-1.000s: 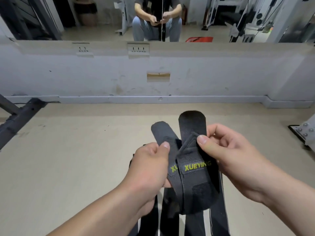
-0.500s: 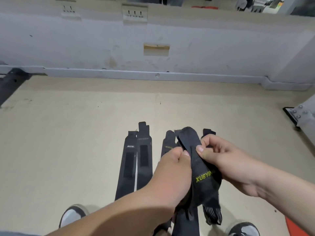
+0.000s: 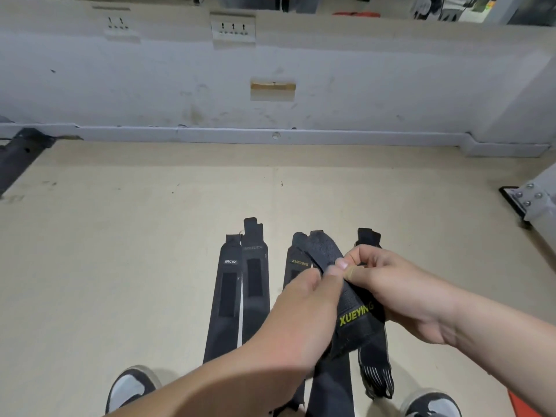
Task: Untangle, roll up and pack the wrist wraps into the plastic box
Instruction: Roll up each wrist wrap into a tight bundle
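Pinching the black fabric XUEYING wrist wrap (image 3: 359,325), my left hand (image 3: 304,314) and right hand (image 3: 400,291) are both clamping it. Two flat black straps (image 3: 254,296) are lying at ten o'clock.

Bare floor (image 3: 120,251) beyond laid-out wraps (image 3: 240,284)

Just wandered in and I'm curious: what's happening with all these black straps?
A person stands over a beige floor, pinching one black wrist wrap with yellow XUEYING lettering between the left hand and the right hand. At least four more wraps lie flat in a row on the floor below, two side by side on the left and two partly hidden behind the hands. None looks rolled yet, and no plastic box is in view.
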